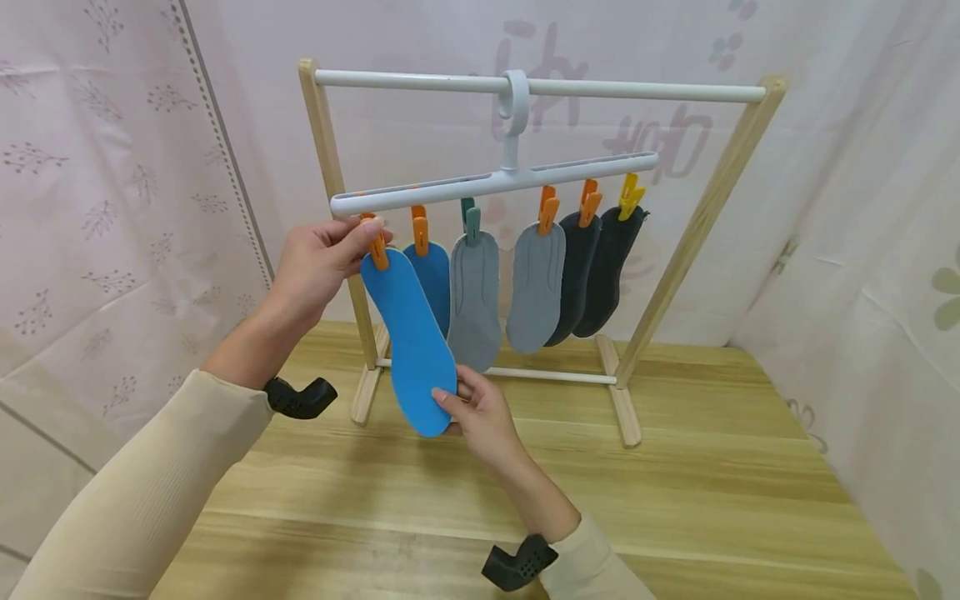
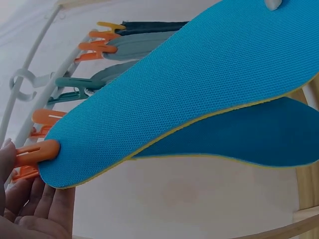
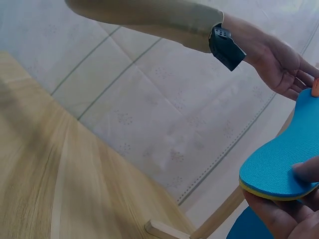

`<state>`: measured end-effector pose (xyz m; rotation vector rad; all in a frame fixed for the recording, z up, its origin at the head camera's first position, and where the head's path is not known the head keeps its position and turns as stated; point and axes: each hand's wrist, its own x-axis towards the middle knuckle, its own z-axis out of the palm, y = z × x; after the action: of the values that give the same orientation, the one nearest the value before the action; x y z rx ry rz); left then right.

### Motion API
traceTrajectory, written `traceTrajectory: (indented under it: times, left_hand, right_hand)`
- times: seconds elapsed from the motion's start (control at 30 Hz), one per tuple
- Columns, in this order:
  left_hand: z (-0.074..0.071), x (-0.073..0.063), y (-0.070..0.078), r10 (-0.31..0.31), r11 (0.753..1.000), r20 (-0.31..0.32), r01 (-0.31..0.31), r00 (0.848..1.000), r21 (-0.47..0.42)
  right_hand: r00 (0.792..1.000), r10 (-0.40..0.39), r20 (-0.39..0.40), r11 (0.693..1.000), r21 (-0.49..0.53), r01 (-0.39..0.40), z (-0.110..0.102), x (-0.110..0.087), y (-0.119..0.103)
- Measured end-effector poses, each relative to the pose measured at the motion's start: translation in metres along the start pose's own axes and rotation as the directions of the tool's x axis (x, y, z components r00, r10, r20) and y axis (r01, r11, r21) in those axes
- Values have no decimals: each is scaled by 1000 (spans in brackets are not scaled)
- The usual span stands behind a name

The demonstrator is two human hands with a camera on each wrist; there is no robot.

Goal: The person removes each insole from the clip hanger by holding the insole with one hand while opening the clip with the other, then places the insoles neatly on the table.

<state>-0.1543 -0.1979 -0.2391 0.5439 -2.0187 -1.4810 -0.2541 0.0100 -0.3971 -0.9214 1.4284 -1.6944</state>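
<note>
A bright blue insole (image 1: 416,342) with a thin yellow edge hangs at the left end of the white clip hanger (image 1: 495,181). An orange clothespin (image 1: 378,250) sits on its narrow top end, and my left hand (image 1: 315,262) pinches that clothespin between thumb and fingers. Lower down, my right hand (image 1: 487,417) holds the insole's wide end, thumb on the front face and fingers behind. Directly behind hangs a second blue insole (image 2: 239,134) under another orange clothespin (image 1: 421,232), partly covered by the first.
Farther right on the hanger are two grey insoles (image 1: 476,300) and two black insoles (image 1: 613,271), clipped with green, orange and yellow clothespins. The hanger hooks over the white top bar of a wooden-legged rack (image 1: 678,258), which stands on a wood-grain table (image 1: 720,467). Patterned curtains surround it.
</note>
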Motion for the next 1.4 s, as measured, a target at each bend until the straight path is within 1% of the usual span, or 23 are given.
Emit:
traceTrajectory:
  times: [0.13, 0.23, 0.33, 0.5, 0.63, 0.9, 1.17, 1.23, 1.4]
  left_hand:
    - [2, 2, 1, -2, 1000, -39, 1, 999, -23]
    - [2, 4, 2, 6, 999, -77, -10, 997, -46]
    - [2, 6, 3, 22, 998, -93, -28, 995, -63]
    - [1, 9, 4, 20, 998, -95, -25, 995, -52]
    - [1, 9, 4, 3, 999, -103, -7, 995, -38]
    - [3, 11, 5, -18, 999, -102, 15, 995, -33]
    - [3, 14, 5, -24, 998, -98, 18, 995, -62]
    - [3, 13, 5, -16, 998, -99, 10, 995, -55]
    - [3, 13, 5, -19, 999, -102, 15, 995, -40]
  right_hand:
    - [1000, 10, -3, 1000, 0, -10, 2, -2, 0]
    - [1000, 19, -5, 1000, 1, -19, 3, -3, 0]
    - [1000, 29, -10, 1000, 6, -29, 4, -4, 1]
    - [999, 50, -12, 999, 17, -49, 8, -10, 4]
    - [998, 70, -9, 997, 27, -69, 13, -15, 8]
    - [992, 122, 7, 989, 80, -122, 27, -19, 19]
    - [982, 188, -15, 976, 115, -185, 40, -17, 31]
    - [979, 202, -16, 973, 120, -198, 42, -16, 35]
    - [971, 237, -20, 962, 144, -232, 48, -14, 45]
